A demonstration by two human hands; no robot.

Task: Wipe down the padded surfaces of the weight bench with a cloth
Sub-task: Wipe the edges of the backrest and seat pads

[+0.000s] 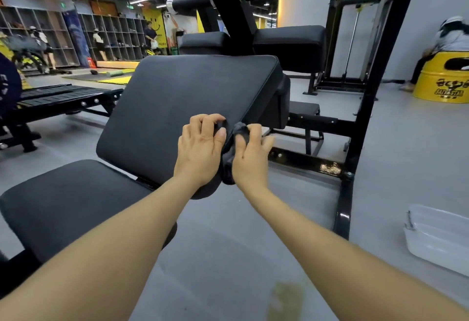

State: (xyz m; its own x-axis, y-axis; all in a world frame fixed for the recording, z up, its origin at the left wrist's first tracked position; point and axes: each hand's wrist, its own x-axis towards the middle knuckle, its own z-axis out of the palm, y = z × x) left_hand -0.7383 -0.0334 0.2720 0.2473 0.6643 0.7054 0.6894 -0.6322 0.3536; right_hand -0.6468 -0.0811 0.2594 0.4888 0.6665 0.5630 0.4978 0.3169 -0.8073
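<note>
In the head view the only writing that can be read a little is on the yellow drum [442, 84] at the far right: black characters and below them a word like "SALVASTAR", but it is too blurred to be sure. The weight bench has a black padded backrest [182, 102], tilted up, and a black padded seat [63, 206] lower and nearer to the camera; both pads look matte and smooth, with rounded corners. The dark cloth [234, 150] is bunched at the right edge of the backrest, near its lower corner, and hangs down along the side of the pad. The left hand [200, 150] lies on the backrest surface just beside this edge, with the fingers curled and the fingertips pinching a fold of the cloth. The right hand [250, 158] holds the cloth against the side of the pad; its fingers are bent around the bunch. On the grey floor at the right stands a white plastic basin [436, 242]; what it contains I cannot tell.
</note>
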